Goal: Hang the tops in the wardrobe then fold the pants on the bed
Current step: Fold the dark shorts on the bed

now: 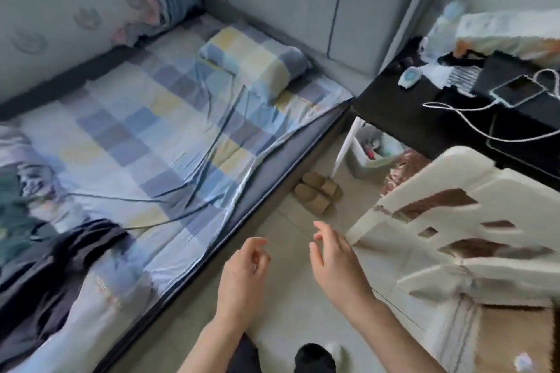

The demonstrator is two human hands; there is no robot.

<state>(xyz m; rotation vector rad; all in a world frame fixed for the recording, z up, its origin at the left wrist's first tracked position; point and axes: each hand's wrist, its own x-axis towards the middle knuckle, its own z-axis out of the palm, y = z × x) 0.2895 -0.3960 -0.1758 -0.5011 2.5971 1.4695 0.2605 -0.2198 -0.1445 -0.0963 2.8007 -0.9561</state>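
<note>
Dark clothes [45, 269] lie crumpled at the bed's near left, with a dark green garment [15, 221] bearing a pale print just beyond them. The bed [169, 130] carries a blue, yellow and white checked sheet. My left hand [242, 275] hovers over the floor beside the bed's edge, fingers loosely curled and holding nothing. My right hand [333, 263] hangs a little to its right, also relaxed and empty. The wardrobe is not in view.
A checked pillow [254, 57] lies at the bed's head. A white plastic chair [454, 239] stands close on the right. Behind it a black desk [424, 118] holds a phone [518, 94] on a cable. Tan slippers [318, 194] and a bin [372, 151] sit under the desk.
</note>
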